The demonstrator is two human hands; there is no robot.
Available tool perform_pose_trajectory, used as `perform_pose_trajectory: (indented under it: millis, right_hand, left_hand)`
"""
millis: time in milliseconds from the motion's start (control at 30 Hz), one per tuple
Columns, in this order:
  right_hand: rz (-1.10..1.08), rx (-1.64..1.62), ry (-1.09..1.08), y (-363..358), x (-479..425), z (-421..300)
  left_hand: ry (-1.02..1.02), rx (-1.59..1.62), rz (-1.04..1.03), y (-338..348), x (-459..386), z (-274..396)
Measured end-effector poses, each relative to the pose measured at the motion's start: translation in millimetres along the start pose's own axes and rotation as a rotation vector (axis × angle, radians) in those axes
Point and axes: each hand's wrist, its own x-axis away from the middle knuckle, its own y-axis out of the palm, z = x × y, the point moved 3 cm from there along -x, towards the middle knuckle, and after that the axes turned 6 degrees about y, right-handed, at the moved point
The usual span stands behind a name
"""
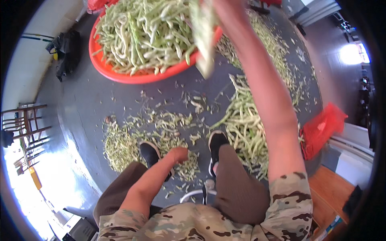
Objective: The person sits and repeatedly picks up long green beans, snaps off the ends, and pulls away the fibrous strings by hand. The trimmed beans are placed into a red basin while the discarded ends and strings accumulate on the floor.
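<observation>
My right hand (227,7) reaches far forward to the top edge of the view, blurred, gripping a bunch of pale green bean pods (205,39). The bunch hangs over the right rim of a wide orange-red basin (132,79) heaped with green beans (150,36). My left hand (180,155) is low between my knees, above bean trimmings scattered on the floor; its fingers are curled, and whether they hold anything is unclear. A pile of long whole beans (250,126) lies on the floor beneath my right forearm.
Bean ends (120,147) lie heaped near my left shoe (150,153). More pods (271,45) spread across the floor beyond my right arm. A red plastic bag (322,129) rests at right, near a wooden surface (331,192). A black bag (68,51) and wooden rack (28,129) stand left.
</observation>
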Motion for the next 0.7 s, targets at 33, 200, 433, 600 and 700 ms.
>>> perform_pose_trajectory:
  millis: [33, 200, 433, 600, 700]
  right_hand:
    - [-0.045, 0.047, 0.000, 13, -33, 11]
    - [0.018, 0.561, -0.047, -27, -40, 36]
    - [-0.766, 1.085, 0.157, -109, 300, 270]
    - [-0.527, 1.178, 0.079, -111, 317, 268]
    - [-0.219, 0.585, 0.747, -113, 299, 278]
  left_hand:
    - [0.033, -0.060, 0.026, -5, -10, 14]
    - [0.243, 0.258, 0.676, -54, -2, 70]
    - [0.186, 0.681, 0.847, -56, -52, 48]
    - [0.244, 0.893, 0.839, -54, -55, 48]
    - [0.396, 0.895, 0.982, -73, -43, 69]
